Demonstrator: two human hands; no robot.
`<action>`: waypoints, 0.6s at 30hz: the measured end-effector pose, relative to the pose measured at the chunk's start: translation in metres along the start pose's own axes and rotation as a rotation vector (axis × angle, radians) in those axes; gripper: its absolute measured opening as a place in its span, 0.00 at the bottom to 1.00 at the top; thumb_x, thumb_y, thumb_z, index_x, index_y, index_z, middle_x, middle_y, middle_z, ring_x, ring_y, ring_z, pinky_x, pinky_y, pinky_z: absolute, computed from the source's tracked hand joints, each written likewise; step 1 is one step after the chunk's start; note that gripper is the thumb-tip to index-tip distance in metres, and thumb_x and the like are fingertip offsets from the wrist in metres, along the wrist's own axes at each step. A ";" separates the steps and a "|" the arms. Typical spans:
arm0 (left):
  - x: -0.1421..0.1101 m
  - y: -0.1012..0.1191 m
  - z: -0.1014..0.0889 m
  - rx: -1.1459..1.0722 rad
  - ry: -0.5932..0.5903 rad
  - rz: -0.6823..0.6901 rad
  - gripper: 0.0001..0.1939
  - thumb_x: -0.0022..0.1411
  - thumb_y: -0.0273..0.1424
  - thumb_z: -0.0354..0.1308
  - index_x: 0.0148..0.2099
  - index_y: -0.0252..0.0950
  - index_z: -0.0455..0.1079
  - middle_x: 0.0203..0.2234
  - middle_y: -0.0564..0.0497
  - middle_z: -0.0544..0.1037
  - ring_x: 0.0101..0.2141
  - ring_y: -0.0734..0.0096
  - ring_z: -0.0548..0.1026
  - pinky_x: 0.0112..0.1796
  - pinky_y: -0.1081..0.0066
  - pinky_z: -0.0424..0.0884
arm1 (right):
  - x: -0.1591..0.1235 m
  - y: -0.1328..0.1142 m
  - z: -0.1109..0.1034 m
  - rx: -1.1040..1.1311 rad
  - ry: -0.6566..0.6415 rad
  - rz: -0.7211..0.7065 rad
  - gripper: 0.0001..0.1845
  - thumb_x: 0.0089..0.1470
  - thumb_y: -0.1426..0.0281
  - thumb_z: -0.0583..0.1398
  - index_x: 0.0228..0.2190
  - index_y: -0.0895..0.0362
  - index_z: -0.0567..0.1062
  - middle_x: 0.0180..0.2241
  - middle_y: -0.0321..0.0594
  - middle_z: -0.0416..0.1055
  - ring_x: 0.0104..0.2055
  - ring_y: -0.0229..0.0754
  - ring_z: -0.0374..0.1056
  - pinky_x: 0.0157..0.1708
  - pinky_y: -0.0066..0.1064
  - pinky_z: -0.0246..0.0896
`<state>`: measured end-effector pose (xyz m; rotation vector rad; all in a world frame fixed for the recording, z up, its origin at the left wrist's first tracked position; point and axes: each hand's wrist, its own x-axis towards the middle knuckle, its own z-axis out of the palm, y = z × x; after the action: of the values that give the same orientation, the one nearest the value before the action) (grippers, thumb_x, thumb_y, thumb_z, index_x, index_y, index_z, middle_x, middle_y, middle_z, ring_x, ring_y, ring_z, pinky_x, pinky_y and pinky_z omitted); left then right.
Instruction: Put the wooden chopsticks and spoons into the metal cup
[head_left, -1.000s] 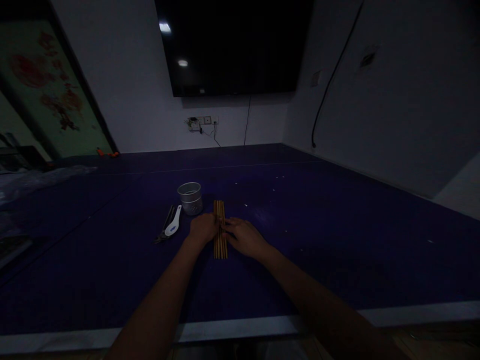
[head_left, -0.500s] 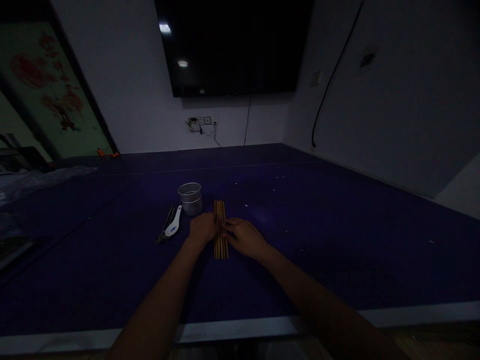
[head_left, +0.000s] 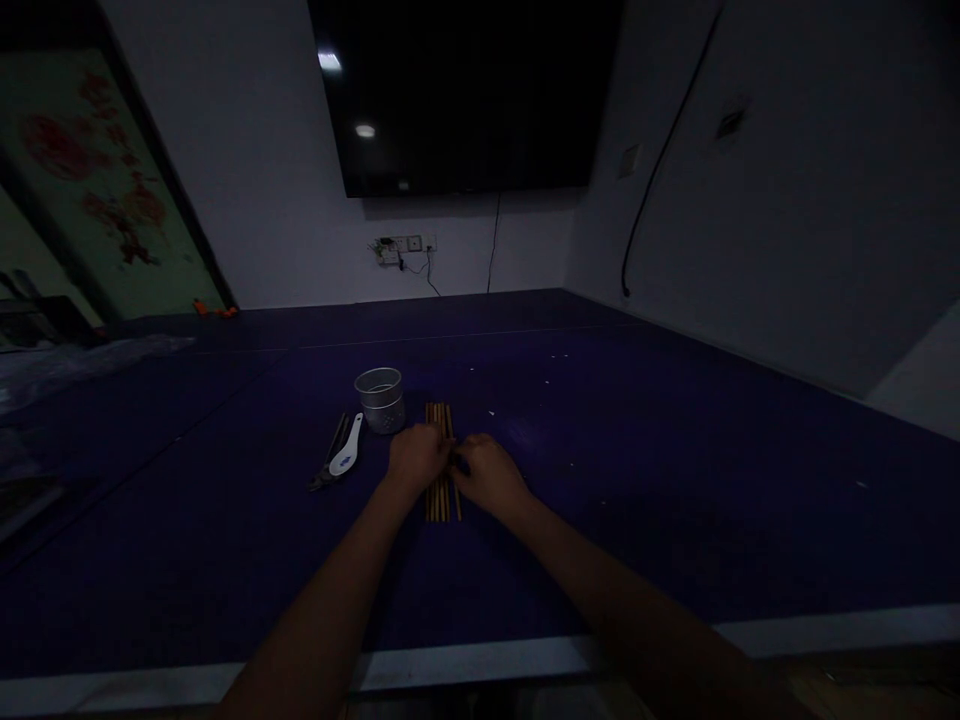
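Several brown wooden chopsticks (head_left: 437, 506) lie side by side on the dark blue tabletop, pointing away from me. My left hand (head_left: 418, 456) reaches over the row from the left, its fingers bent down on the sticks around the middle. From the other side my right hand (head_left: 489, 473) pinches the rightmost chopstick, whose near end stands a little apart from the others. The fingertips of both hands almost meet, and what lies exactly between them is dark and partly hidden.
Left of the chopsticks stands a metal cup with small holes (head_left: 381, 402). Beside it lie a white spoon with a blue pattern (head_left: 346, 458) and dark thin utensils (head_left: 330, 466). White specks dot the blue table (head_left: 637, 420). Clear plastic wrap (head_left: 97, 355) lies far left.
My hands have drawn closer together over the row, and my right fingers have closed from a spread pose. The rightmost chopstick now sits slightly apart from the others.
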<state>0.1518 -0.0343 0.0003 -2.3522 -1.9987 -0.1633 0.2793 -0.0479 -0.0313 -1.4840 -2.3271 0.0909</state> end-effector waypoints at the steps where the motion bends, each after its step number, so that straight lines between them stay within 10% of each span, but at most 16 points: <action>1: 0.000 0.000 0.002 -0.004 0.001 0.014 0.19 0.63 0.40 0.42 0.41 0.35 0.70 0.36 0.42 0.77 0.40 0.60 0.76 0.39 0.67 0.69 | 0.000 -0.001 0.000 -0.010 0.001 0.015 0.12 0.54 0.69 0.54 0.35 0.60 0.75 0.36 0.46 0.73 0.41 0.43 0.66 0.43 0.31 0.56; 18: 0.001 0.002 0.006 0.005 -0.058 0.045 0.17 0.60 0.37 0.46 0.40 0.34 0.71 0.37 0.40 0.77 0.41 0.59 0.75 0.39 0.67 0.69 | -0.005 -0.012 -0.010 -0.052 -0.105 0.128 0.14 0.51 0.71 0.53 0.37 0.58 0.76 0.37 0.50 0.75 0.40 0.47 0.71 0.38 0.32 0.61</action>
<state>0.1539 -0.0332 -0.0055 -2.4245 -1.9663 -0.0890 0.2746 -0.0592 -0.0202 -1.6911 -2.3303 0.1470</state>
